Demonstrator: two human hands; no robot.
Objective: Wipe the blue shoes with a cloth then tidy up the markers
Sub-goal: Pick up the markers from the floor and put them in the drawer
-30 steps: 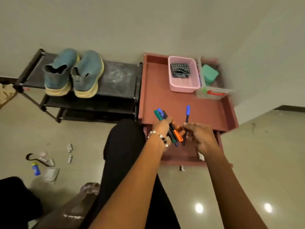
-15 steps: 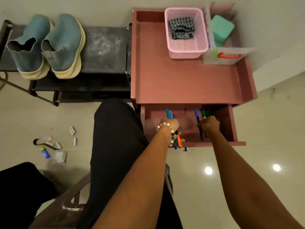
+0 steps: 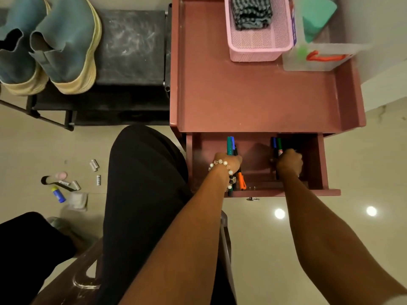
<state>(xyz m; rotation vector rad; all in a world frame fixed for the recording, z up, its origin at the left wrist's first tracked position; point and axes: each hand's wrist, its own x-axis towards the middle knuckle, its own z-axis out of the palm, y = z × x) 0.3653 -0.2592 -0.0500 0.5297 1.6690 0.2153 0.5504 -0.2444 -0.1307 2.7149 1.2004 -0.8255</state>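
Left hand [image 3: 229, 161] grips green, blue, orange markers [image 3: 230, 145].

No legible text on anything.

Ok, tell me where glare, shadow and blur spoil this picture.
Head view: two bright lamp reflections glare on the floor; the drawer is dark on its right, around the right hand; the clear box smears at the wide-angle edge; the left hand stays sharp.
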